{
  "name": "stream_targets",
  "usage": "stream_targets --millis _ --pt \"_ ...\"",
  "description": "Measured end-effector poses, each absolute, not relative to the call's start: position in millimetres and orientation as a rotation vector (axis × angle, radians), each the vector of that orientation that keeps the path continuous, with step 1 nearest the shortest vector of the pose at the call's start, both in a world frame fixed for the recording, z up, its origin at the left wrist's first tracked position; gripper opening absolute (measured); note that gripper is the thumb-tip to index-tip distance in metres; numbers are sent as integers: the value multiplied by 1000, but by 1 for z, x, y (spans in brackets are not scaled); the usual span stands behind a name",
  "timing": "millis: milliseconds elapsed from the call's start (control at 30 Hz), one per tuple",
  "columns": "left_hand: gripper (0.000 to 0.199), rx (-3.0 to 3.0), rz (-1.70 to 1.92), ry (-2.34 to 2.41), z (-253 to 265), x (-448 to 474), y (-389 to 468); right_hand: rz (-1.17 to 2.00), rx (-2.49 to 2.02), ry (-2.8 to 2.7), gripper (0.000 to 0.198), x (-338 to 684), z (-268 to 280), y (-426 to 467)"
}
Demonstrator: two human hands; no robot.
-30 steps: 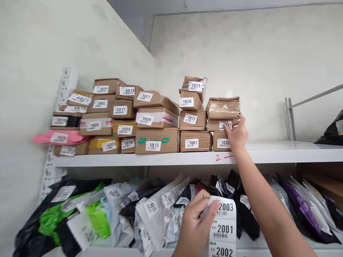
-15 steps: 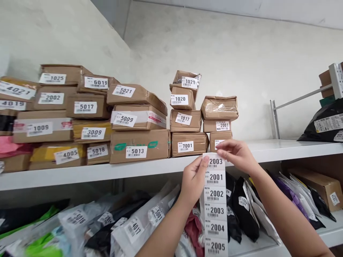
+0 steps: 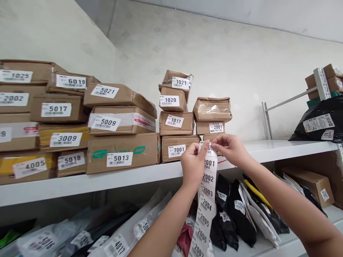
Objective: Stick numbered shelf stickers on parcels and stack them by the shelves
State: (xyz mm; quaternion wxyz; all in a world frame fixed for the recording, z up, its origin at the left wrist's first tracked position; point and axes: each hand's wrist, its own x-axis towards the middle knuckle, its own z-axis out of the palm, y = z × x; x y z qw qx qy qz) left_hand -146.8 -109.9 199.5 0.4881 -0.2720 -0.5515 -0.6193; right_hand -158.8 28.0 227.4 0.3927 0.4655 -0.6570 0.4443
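Note:
A long white strip of numbered barcode labels point(image 3: 205, 200) hangs down in front of the shelf, reading 2001 down to 2007. My left hand point(image 3: 193, 163) pinches the strip near its top. My right hand point(image 3: 230, 149) grips the topmost label at the strip's upper end. Both hands are just in front of the lowest brown box point(image 3: 211, 137) of a small stack; above it sit a box labelled 2001 point(image 3: 210, 127) and an unlabelled taped box point(image 3: 212, 109).
The white upper shelf point(image 3: 270, 147) carries many brown cartons with number labels, such as 7001 point(image 3: 177, 147) and 5013 point(image 3: 122, 151). A black bag point(image 3: 320, 121) lies at the right. The lower shelf holds several plastic mailer bags point(image 3: 238, 210) and a carton point(image 3: 311, 182).
My right hand left the box stack and came down to the strip's top. Both hands raised the strip toward the shelf edge. The view shifted right and closer.

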Motion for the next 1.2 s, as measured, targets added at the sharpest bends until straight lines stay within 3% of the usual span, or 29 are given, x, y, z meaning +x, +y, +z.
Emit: stream_targets --millis 67,200,533,767,967,1100,1200 --pt "37 -716 -1562 -1404 205 -149 -113 886 1084 -1613 7 -161 237 25" --pt "42 -688 -1658 -1429 211 -153 -121 528 1055 -1531 11 -158 265 17" --pt "42 -676 -1787 -1667 141 -124 -109 425 635 -1680 13 -167 386 45" --pt "42 -683 -1875 -1682 123 -120 -110 196 331 -1603 14 -155 367 23" --pt "35 -448 -1902 -1574 109 -104 -125 113 615 -1586 15 -163 351 30" --pt "47 -108 -1936 -1380 82 -95 -148 293 710 -1468 44 -192 339 72" --pt "45 39 -1915 -1381 54 -97 -164 563 711 -1538 62 -210 335 92"
